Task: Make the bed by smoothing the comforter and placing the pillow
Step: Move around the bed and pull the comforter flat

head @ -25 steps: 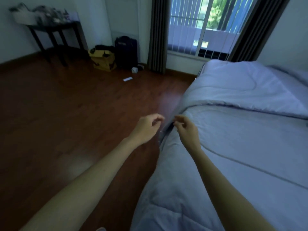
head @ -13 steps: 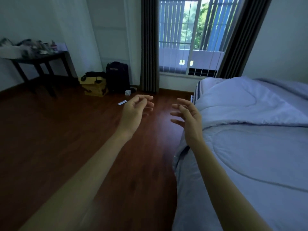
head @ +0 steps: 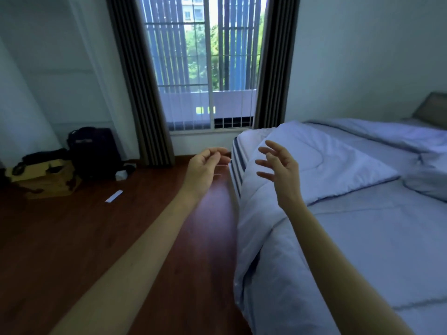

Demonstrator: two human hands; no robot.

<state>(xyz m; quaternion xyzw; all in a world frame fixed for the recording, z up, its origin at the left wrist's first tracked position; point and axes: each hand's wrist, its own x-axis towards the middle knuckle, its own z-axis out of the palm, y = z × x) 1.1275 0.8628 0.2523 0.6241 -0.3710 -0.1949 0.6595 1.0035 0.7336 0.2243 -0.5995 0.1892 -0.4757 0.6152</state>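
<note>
Comforter [head: 326, 165] folded back at far corner; left hand [head: 204, 169] loosely curled, empty; right hand [head: 281, 170] spread, empty. Pinch folded edge with both, pull flat evenly.

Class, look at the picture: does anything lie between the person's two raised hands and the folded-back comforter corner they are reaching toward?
Nothing visible does. The left hand and right hand are empty, with only open air before the comforter corner.
</note>
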